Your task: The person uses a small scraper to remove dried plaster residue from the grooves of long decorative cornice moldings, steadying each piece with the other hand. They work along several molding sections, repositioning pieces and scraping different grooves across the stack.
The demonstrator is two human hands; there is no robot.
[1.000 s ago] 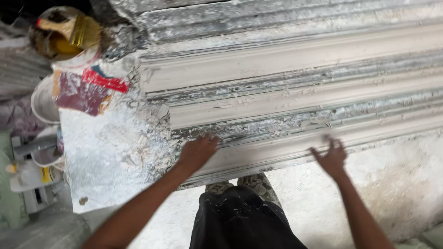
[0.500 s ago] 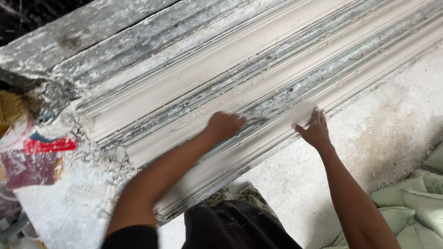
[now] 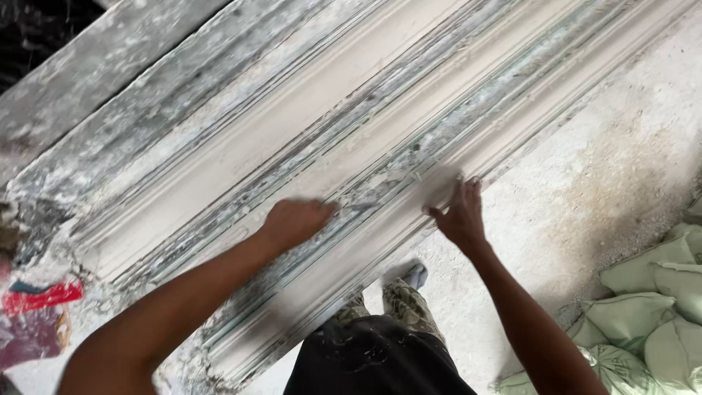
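Long white plaster mouldings (image 3: 380, 110) lie side by side on a plaster-crusted bench (image 3: 110, 95), running from lower left to upper right. My left hand (image 3: 296, 223) is closed in a fist on the nearest moulding (image 3: 344, 256), and a thin grey blade-like tool (image 3: 362, 207) sticks out of it to the right. My right hand (image 3: 457, 218) rests on the same moulding's front edge. Its thumb and fingers pinch a pale flat piece (image 3: 441, 186), which is blurred.
Pale green filled sacks (image 3: 651, 307) are piled on the dusty concrete floor (image 3: 585, 197) at the right. A red and dark crumpled bag (image 3: 36, 314) lies at the bench's left end. My dark trousers and patterned shoes (image 3: 402, 303) are right below the bench edge.
The view has swung right along the bench. Both hands have slid rightward along the front moulding, and the bowls and clutter at the left end have dropped out of sight.
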